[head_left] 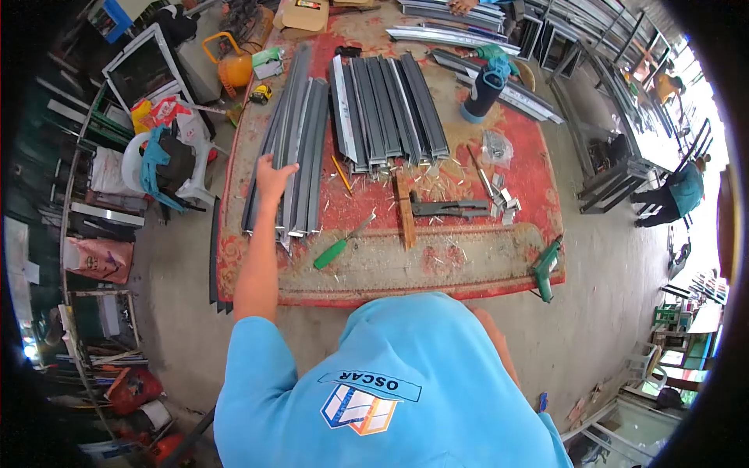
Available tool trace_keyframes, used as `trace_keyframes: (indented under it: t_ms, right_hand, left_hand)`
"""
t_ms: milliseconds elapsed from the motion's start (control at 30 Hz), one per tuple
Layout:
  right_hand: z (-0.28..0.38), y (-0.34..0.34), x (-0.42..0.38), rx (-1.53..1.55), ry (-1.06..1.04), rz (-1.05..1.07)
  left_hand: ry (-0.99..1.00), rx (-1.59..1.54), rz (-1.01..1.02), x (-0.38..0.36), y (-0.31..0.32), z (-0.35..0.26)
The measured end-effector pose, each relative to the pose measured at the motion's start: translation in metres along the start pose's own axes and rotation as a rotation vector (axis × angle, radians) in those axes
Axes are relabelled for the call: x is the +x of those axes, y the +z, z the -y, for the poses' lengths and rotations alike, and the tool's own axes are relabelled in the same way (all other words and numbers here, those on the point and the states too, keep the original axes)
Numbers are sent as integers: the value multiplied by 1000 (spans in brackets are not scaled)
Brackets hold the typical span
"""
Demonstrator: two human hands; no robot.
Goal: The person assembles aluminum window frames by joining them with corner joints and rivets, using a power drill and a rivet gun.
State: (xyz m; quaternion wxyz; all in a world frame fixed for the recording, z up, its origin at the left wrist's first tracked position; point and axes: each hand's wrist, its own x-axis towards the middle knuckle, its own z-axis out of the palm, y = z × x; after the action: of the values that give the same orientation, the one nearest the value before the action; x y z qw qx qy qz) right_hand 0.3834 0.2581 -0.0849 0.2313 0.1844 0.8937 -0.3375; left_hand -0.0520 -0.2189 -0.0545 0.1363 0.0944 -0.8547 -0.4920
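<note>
My left hand point(273, 179) lies on the left bundle of long grey metal profiles point(312, 148), its thumb stretched to the right and apart from the fingers. Whether it grips one of the profiles cannot be made out. My right hand is hidden; only part of that forearm shows beside my blue shirt. Right of the left bundle lies a second row of shorter grey profiles point(390, 109). A yellow pencil point(341, 175) and a green-handled screwdriver point(331, 253) rest on the red patterned cloth point(445, 273), near a wooden strip point(404, 210) and a dark tool point(451, 209).
A green power tool point(547, 269) lies at the table's right corner. Small metal pieces point(505, 201), a plastic bag point(496, 148) and a dark blue bottle point(481, 95) are farther back. Another person's hand point(462, 6) touches profiles at the far edge. A person point(681, 191) is at right.
</note>
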Motion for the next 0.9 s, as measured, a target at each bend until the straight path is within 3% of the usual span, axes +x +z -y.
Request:
trace_keyframes:
  t_ms: [67, 133, 200, 267, 300, 367, 400, 467, 500, 567, 600, 667, 700, 800, 867, 900]
  right_hand:
    - [19, -33, 32, -17, 4, 11]
    - [19, -30, 18, -36, 1, 38]
    - [32, -32, 16, -50, -12, 64]
    - [49, -43, 25, 241, -45, 99]
    - [58, -47, 30, 241, -42, 104]
    - [75, -56, 36, 259, -288, -126]
    - [81, -59, 39, 255, -278, -135]
    - [97, -65, 45, 237, -516, -248]
    - [116, -71, 45, 233, -509, -260]
    - [154, -85, 41, -371, -735, -411]
    - [156, -82, 45, -373, -728, -416]
    - [154, -72, 57, -507, -656, -202]
    - [151, -71, 64, -659, -627, -164]
    - [139, -80, 76, -659, -616, -138]
    - [135, -97, 68, -683, -576, -170]
    - [134, -106, 63, -706, -548, -192]
  left_hand:
    - [24, -158, 58, -17, -16, -23]
    - [326, 9, 147, -39, -26, -47]
    - [294, -53, 343, -79, -27, -83]
    - [283, 80, 539, -119, -22, -108]
    - [318, 111, 614, -139, -14, -111]
    - [319, 188, 793, -176, 5, -112]
    - [287, 234, 892, -194, 17, -108]
    - [423, 306, 896, -227, 39, -93]
    - [433, 298, 903, -238, 46, -96]
    - [371, 349, 1017, -255, 57, -102]
    - [377, 346, 1023, -259, 63, -106]
    - [427, 300, 1048, -265, 68, -113]
    - [433, 300, 1050, -263, 69, -115]
    - [504, 83, 1039, -244, 77, -119]
    - [342, -226, 842, -220, 92, -120]
    - [347, -230, 844, -207, 101, -117]
